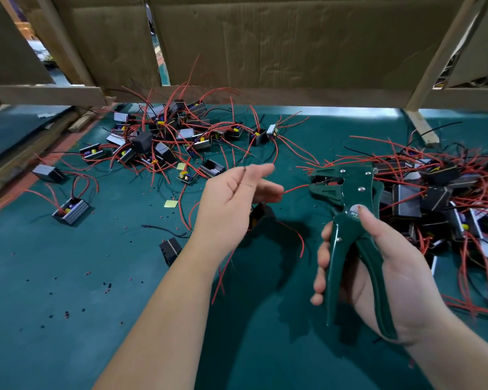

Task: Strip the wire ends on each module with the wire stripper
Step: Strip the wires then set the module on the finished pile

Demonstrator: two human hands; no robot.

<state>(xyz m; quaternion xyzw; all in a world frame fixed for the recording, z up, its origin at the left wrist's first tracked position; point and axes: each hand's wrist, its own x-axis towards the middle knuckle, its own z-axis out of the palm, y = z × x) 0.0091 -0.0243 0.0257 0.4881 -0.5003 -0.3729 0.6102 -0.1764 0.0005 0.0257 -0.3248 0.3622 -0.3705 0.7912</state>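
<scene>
My right hand point(392, 266) grips the handles of a green wire stripper point(344, 198), its jaws pointing up and left. A red wire point(295, 189) runs from those jaws to the fingertips of my left hand point(237, 198), which pinches it. The wire's black module point(261, 216) hangs just under that hand, partly hidden by it. A thin dark wire lies across the left hand's back. The stripper's handles are spread apart.
A heap of black modules with red wires point(166, 136) lies at the back left of the green mat point(68, 305). A denser heap point(440, 198) sits at the right. Bits of insulation dot the mat. Cardboard point(265, 46) and wooden rails close the back.
</scene>
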